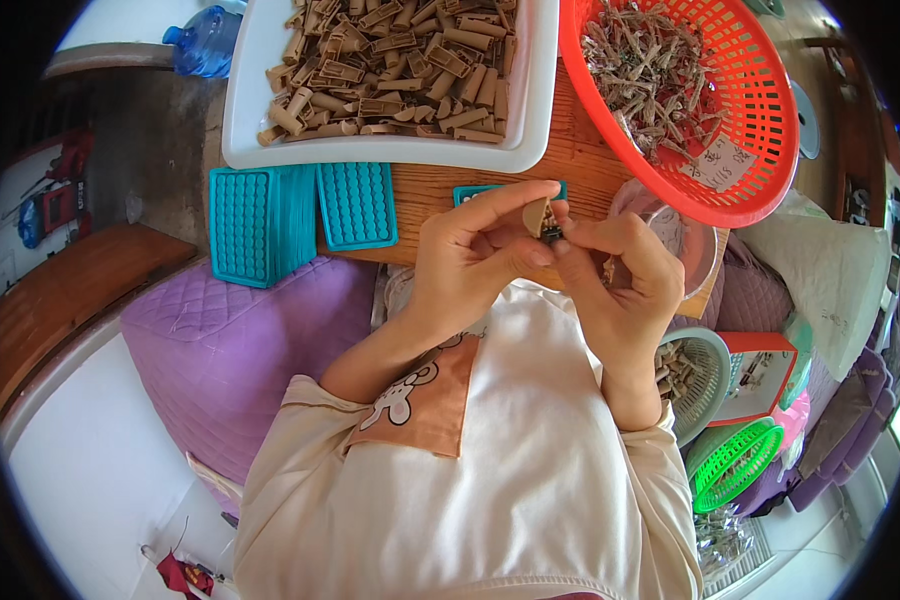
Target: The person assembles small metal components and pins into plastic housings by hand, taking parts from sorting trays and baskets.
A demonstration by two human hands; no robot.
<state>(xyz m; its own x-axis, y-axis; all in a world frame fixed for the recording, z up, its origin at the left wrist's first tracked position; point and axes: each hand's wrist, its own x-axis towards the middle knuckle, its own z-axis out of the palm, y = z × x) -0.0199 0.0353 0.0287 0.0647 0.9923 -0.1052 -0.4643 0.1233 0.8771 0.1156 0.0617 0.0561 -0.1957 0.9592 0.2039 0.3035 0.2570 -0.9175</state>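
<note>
Close together at the table's near edge, my two hands work on one small piece. My left hand [470,255] pinches a tan half-round plastic shell [536,212] between thumb and fingers. Against the shell's open side, my right hand [630,262] closes thumb and forefinger on a small dark part [550,236], its details too small to make out. Just behind my fingers lies a teal tray [465,194], mostly covered by the hands. More such tan shells [390,65] fill a white tub [390,150] at the back.
A red basket [770,110] at the back right holds small wired parts. Left of my hands stand stacked teal trays [240,225] and another teal tray [358,205]. A pink bowl [703,262] sits beside my right hand. A grey basket [712,375] and green basket [770,440] are lower right.
</note>
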